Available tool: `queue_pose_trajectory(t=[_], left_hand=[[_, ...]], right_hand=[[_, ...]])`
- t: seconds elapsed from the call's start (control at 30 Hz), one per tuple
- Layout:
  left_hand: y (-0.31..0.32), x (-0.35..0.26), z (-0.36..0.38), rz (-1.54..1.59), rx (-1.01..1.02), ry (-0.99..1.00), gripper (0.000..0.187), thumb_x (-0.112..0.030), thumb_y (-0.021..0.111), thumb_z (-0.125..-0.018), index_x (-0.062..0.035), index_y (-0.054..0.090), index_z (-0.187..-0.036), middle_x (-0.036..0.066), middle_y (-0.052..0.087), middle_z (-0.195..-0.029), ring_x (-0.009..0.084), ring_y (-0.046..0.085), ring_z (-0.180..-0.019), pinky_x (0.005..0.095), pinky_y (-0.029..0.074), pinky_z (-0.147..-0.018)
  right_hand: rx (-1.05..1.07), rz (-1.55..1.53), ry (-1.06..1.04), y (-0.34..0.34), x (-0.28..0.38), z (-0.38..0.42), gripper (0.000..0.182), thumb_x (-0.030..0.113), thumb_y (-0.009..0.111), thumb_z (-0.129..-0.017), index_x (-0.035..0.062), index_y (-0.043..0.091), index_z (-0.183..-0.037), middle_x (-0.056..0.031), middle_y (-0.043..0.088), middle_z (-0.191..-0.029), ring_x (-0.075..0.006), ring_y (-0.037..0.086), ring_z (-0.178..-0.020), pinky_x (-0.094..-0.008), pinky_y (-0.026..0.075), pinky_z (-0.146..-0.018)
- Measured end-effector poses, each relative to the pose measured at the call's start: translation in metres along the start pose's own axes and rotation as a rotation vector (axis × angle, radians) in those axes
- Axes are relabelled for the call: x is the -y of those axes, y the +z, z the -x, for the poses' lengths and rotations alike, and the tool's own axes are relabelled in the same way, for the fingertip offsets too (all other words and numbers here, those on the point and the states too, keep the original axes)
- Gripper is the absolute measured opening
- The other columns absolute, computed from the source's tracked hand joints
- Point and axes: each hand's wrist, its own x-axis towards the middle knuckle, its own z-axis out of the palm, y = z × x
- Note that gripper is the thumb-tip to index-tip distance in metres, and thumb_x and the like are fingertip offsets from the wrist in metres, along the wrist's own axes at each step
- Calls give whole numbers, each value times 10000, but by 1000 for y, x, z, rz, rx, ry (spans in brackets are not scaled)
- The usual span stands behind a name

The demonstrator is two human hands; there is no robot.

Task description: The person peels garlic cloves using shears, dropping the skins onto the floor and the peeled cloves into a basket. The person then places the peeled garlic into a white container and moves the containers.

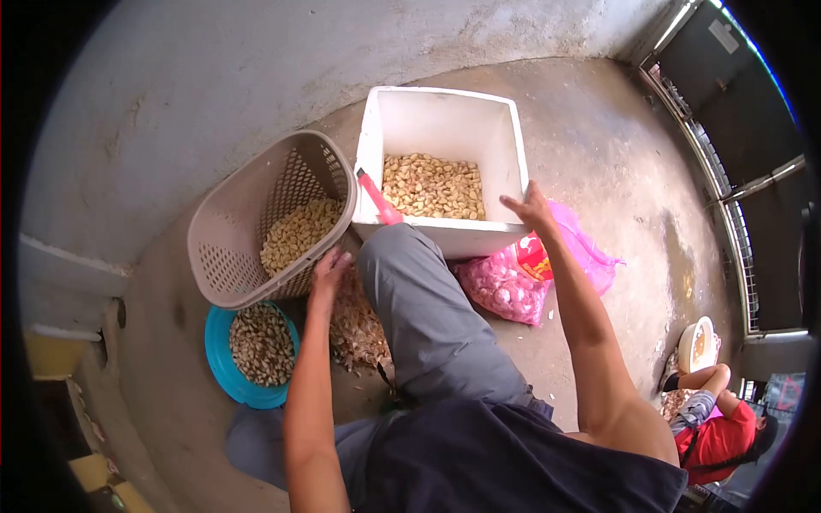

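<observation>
My right hand (532, 209) grips the right rim of a tall white foam box (453, 124), with the thumb over the edge. Many pale peeled garlic cloves (432, 186) cover the box's bottom. A red tool (380, 198), perhaps a knife, rests across its front left rim, against my raised knee. Beside the lower right side of a grey-brown plastic basket (231, 205) is my left hand (330, 269), fingers loosely bent and apart, with nothing visible in them. Inside the basket, which is tilted, lie more peeled cloves (299, 231).
A blue basin (221, 359) holds unpeeled cloves (261, 344). Loose garlic skins (355, 321) lie between my legs. A pink mesh bag of garlic bulbs (505, 291) sits right of the box. At far right, a person in red (718, 440) sits near a white tub (697, 344).
</observation>
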Motion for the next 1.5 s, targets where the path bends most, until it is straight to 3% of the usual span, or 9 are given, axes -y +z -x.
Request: queue_pose_trajectory(t=[0.17,0.73,0.83,0.93,1.13,1.23,1.33,1.43,1.5], left_hand=[[43,-26,-14,82,-19,80,625,-315,643,-1012,92,467,-1453,149,591,-1395,188,555,-1260,310,423,-1071],[66,-59,6,89,348,224,545,-450,485,-1085,32,684,-1244,61,708,-1170,117,628,-1028,291,495,-934],[72,-44,-7,270,362,-161,616,-524,494,-1063,31,670,-1264,60,709,-1178,114,623,-1049,307,481,-968],[85,-30,-22,399,428,-303,603,-547,522,-1042,-13,640,-1296,86,697,-1246,170,616,-1132,361,465,-1033],[127,-19,-52,720,568,-506,609,-560,505,-1042,-12,670,-1251,91,696,-1204,197,631,-1089,326,463,-1019],[128,-17,-59,670,555,-509,650,-589,510,-1027,-4,658,-1271,94,691,-1224,208,630,-1107,330,457,-1026],[104,-46,-16,472,307,-250,651,-592,512,-1022,-19,648,-1300,101,685,-1242,222,629,-1117,345,448,-1039],[75,-44,16,109,-23,-358,621,-574,497,-1030,-40,656,-1303,98,685,-1217,230,631,-1094,380,451,-1016],[45,-38,58,135,70,-171,528,-495,515,-1040,-42,677,-1256,84,697,-1144,209,635,-1047,376,471,-943]], right_hand=[[-83,-72,-112,18,-36,-23,750,145,720,-723,-105,451,-1377,-350,624,-1237,-444,614,-1182,-424,457,-1052],[-84,126,-86,-30,-72,-113,762,76,769,-690,-65,514,-1395,-193,687,-1147,-295,654,-1044,-372,504,-941],[24,215,47,-49,-32,-109,784,49,810,-702,-41,515,-1423,-216,666,-1237,-327,637,-1164,-377,481,-1001],[-128,223,-82,-55,-48,-123,671,26,826,-689,-37,593,-1315,-213,722,-1080,-317,702,-1007,-394,530,-918],[-100,477,-72,-84,-71,-164,655,61,800,-745,9,578,-1359,-220,699,-1185,-350,673,-1123,-419,507,-984],[-94,487,-67,-97,-89,-156,694,97,787,-772,14,539,-1415,-238,665,-1274,-360,627,-1226,-422,475,-1044],[-144,483,-67,-96,-104,-139,724,105,753,-793,48,497,-1468,-248,631,-1348,-371,585,-1303,-433,461,-1073],[-88,463,-23,-99,-85,-124,811,195,769,-839,84,399,-1552,-261,529,-1474,-392,528,-1363,-436,429,-1124],[-173,618,-136,-86,-100,-128,832,236,771,-856,101,364,-1569,-272,449,-1532,-438,506,-1366,-465,425,-1124]])
